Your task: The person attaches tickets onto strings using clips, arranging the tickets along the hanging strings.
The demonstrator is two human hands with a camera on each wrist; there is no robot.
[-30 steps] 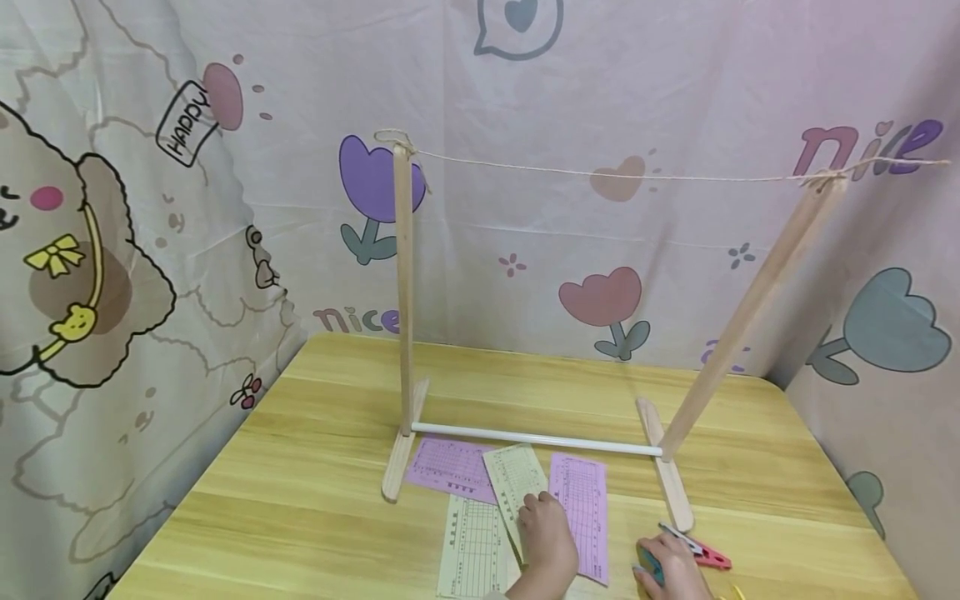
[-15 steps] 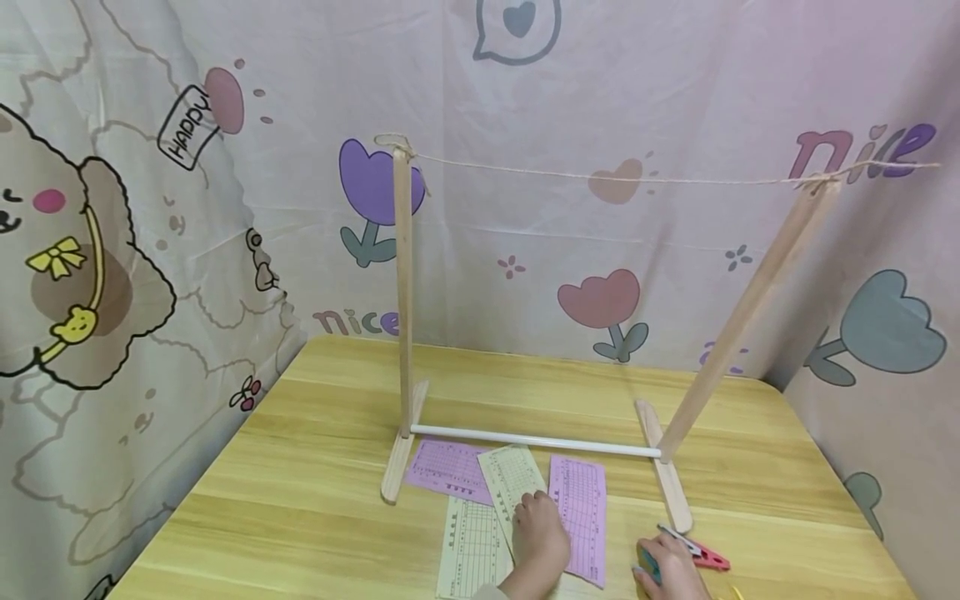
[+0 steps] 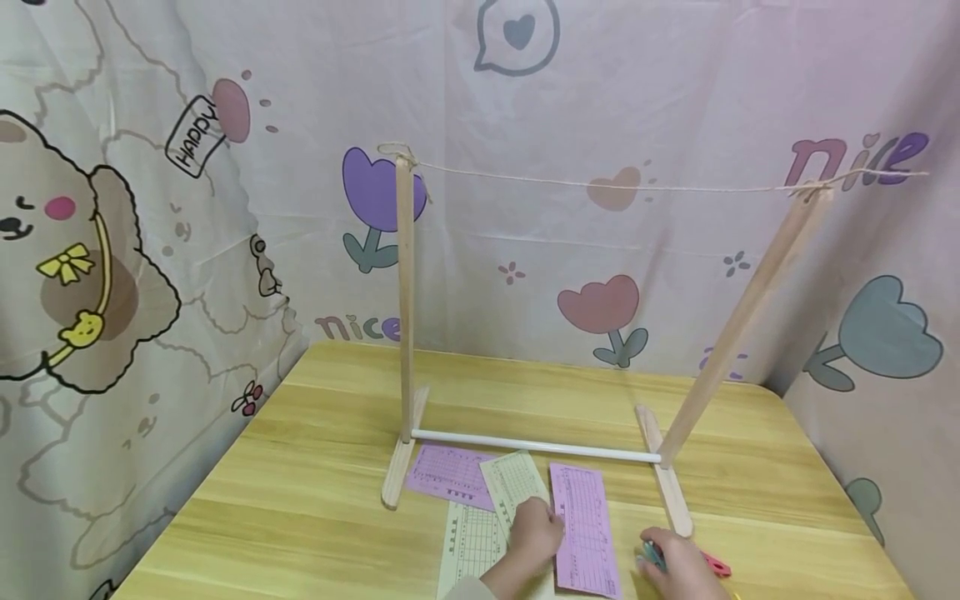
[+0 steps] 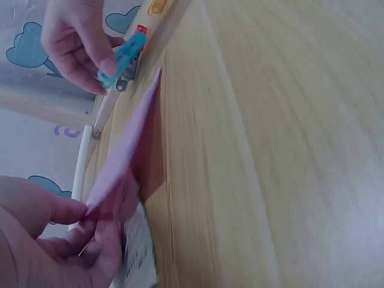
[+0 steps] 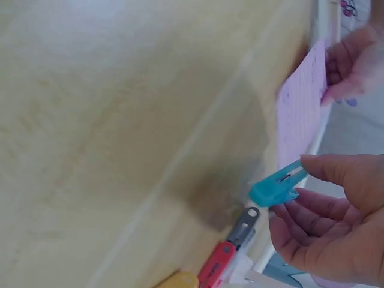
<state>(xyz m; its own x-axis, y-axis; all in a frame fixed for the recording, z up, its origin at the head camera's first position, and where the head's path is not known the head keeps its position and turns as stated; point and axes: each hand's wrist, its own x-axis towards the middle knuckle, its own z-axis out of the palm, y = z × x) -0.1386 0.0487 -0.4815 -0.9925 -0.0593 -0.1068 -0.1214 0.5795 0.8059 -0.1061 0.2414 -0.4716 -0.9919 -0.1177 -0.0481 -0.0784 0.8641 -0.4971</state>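
Note:
My left hand (image 3: 536, 532) pinches the left edge of the right-hand purple printed slip (image 3: 587, 533), and that edge is raised off the table in the left wrist view. My right hand (image 5: 336, 219) holds a teal clothespin (image 5: 277, 186) between thumb and fingers, close over the table. Just past it lies a red-and-grey clothespin (image 5: 219, 261), with a yellow one (image 5: 179, 280) partly cut off by the frame. Left of my left hand lie two pale green slips, one tilted (image 3: 512, 477) and one straighter (image 3: 474, 542), and another purple slip (image 3: 450, 475).
Behind the slips stands a wooden frame with a left post (image 3: 406, 292), a leaning right post (image 3: 750, 325) and a white bottom rod (image 3: 525, 443). A thin string (image 3: 600, 185) runs between the post tops. Printed cloth (image 3: 480, 242) hangs behind the wooden table (image 3: 300, 467).
My left hand has shifted from the tilted green slip to the purple slip's edge, and that slip has moved slightly. My right hand has raised the teal clothespin. The head view has tilted up slightly.

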